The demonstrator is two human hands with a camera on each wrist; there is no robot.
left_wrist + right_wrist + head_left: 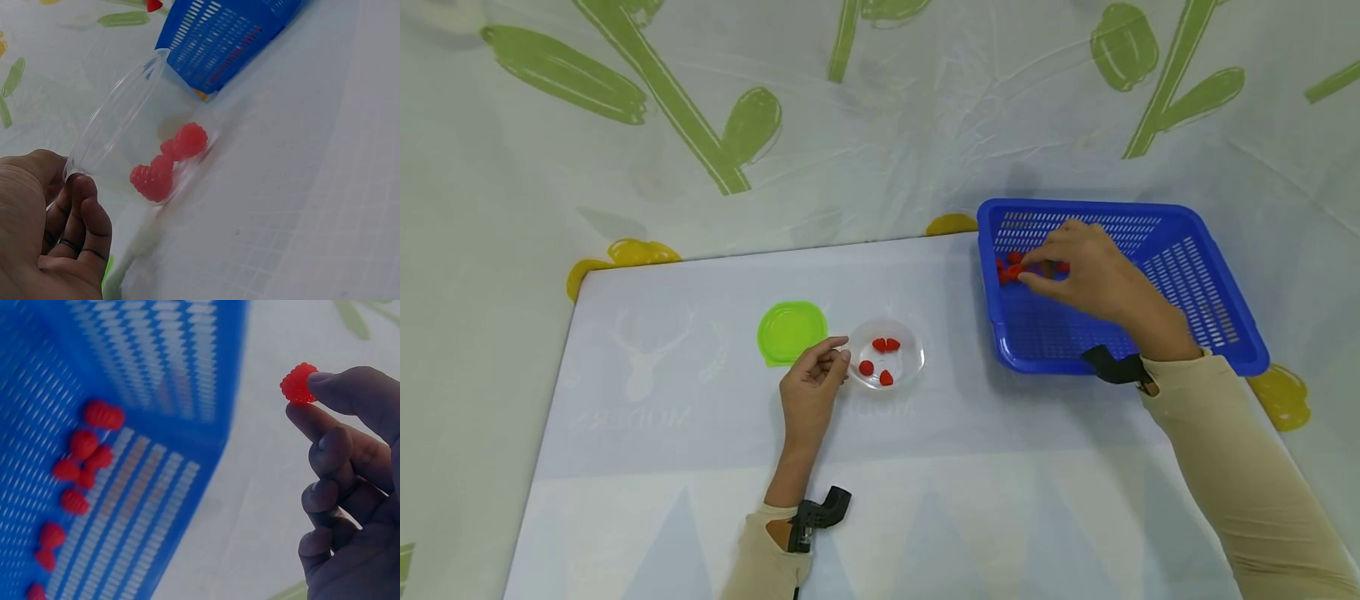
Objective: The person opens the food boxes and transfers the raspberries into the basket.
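Four raspberries [880, 358] in bowl [913, 367] — lid [790, 331] beside.

On the table [700, 467], covered with a pale printed mat, the left hand [811, 385] rests with its curled fingertips pinching the near-left rim of a clear plastic bowl [914, 360]. Four red berries [885, 344] lie in the bowl: two touching at the far side, one at the left and one at the near edge. A green lid [790, 331] lies just beside the bowl, on its left. To the right stands a blue basket [1210, 292] with slotted walls. The right hand [1086, 271] reaches into it and pinches a red berry [1015, 271] between thumb and fingertips, near a few more red pieces [1002, 268] at the basket's left wall. Both arms wear beige sleeves.
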